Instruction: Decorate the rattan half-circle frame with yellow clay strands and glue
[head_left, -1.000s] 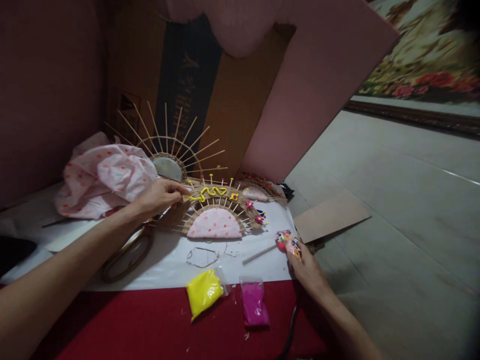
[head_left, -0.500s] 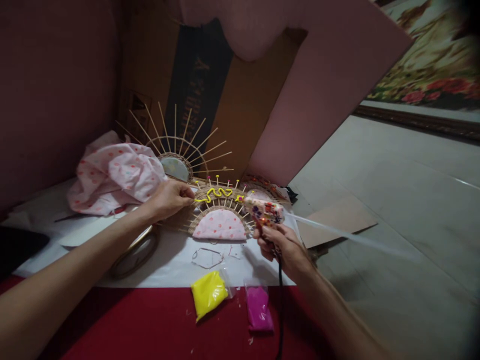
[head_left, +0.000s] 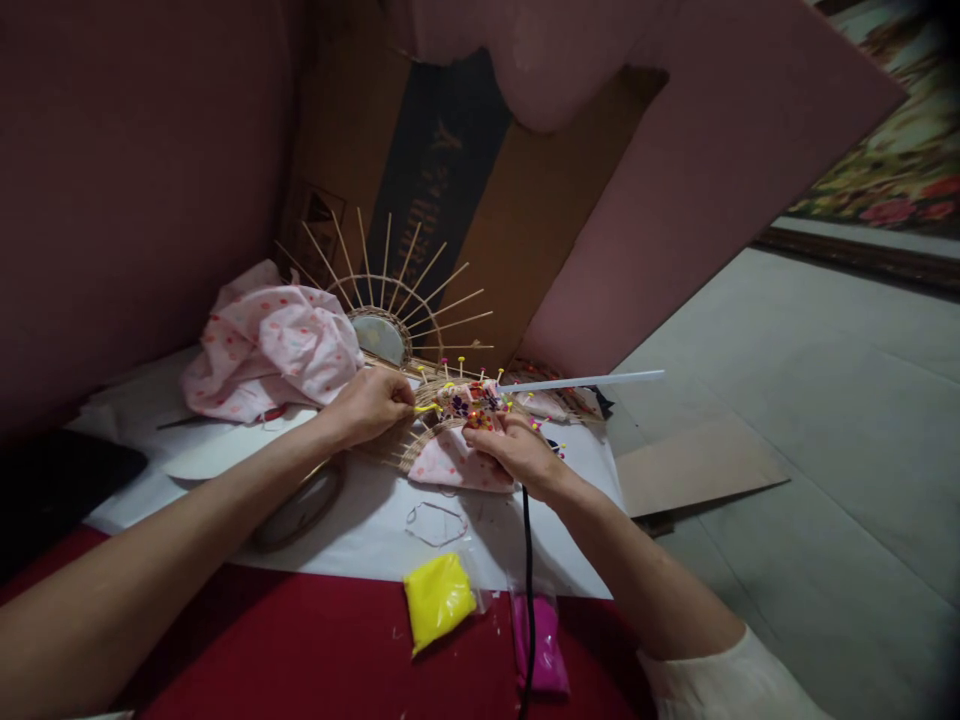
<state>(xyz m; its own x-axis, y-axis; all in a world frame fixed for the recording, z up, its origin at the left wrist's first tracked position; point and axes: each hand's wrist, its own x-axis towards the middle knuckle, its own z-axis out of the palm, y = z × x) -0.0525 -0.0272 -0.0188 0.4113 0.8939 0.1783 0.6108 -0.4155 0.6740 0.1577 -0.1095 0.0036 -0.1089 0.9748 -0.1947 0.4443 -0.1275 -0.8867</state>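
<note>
My right hand (head_left: pixel 521 452) grips a flower-patterned glue gun (head_left: pixel 466 402), its orange light lit and a long translucent glue stick (head_left: pixel 592 382) jutting from its back. The gun's nose lies over a woven fan-shaped piece (head_left: pixel 384 452) with thin spokes and a dotted pink fabric half-circle (head_left: pixel 450 462). At that piece's left edge my left hand (head_left: pixel 381 403) is closed, fingertips pinching the end of a wavy yellow cord (head_left: pixel 427 408). Most of the cord is hidden behind the gun. Ball-headed pins (head_left: pixel 462 360) stand along the woven rim.
A spoked woven frame (head_left: pixel 440 320) leans behind, beside crumpled dotted cloth (head_left: pixel 300 325). Yellow (head_left: pixel 439 603) and magenta (head_left: pixel 553 655) packets lie in front. The gun's black cable (head_left: pixel 529 560) runs down past them. A round hoop (head_left: pixel 300 515) lies under my left forearm. Cardboard (head_left: pixel 697 465) lies at right.
My right hand has brought the glue gun leftward over the woven piece, covering much of the yellow cord. My left hand still pinches the cord's end. The whole view has shifted slightly.
</note>
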